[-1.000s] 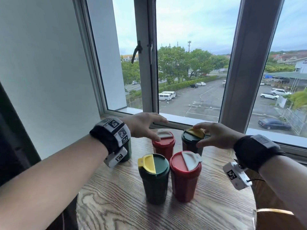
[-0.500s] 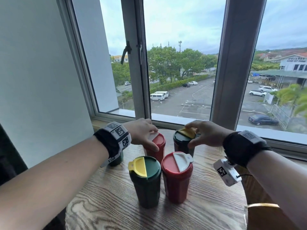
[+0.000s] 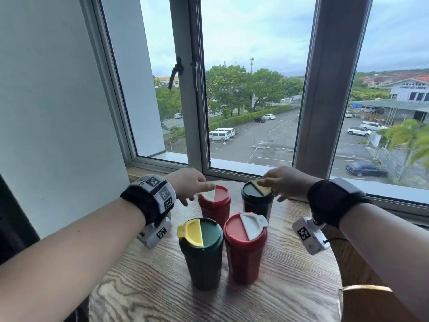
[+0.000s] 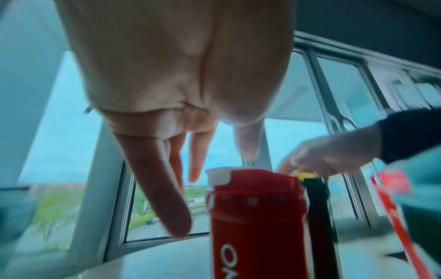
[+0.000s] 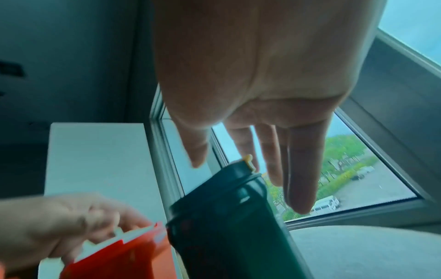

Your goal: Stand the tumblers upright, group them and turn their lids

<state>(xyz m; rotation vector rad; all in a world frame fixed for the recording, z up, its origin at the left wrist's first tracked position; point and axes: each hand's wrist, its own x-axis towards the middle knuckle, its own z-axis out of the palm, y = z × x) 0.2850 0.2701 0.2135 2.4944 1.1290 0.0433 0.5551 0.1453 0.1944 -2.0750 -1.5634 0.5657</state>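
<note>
Four tumblers stand upright in a cluster on the round wooden table (image 3: 290, 293). In front are a green one with a yellow flap (image 3: 200, 252) and a red one with a white flap (image 3: 245, 249). My left hand (image 3: 197, 191) reaches over the back red tumbler (image 3: 214, 205), a straight fingertip touching its white flap (image 4: 217, 176); the fingers (image 4: 195, 169) hang straight beside the lid. My right hand (image 3: 274, 189) lies with straight fingers on the yellow flap (image 3: 261, 184) of the back green tumbler (image 3: 257, 205). In the right wrist view that tumbler (image 5: 226, 217) sits under my right hand (image 5: 225, 162).
The window sill (image 3: 243, 165) and frame run close behind the back tumblers. A white wall (image 3: 58, 135) stands on the left. At the lower right, a wooden chair back with a gold rim (image 3: 366, 288) sits by the table edge.
My left hand has drawn back to the left off the back red lid, uncovering its white flap. My right hand stays on the yellow flap. The head view has tilted up a little.
</note>
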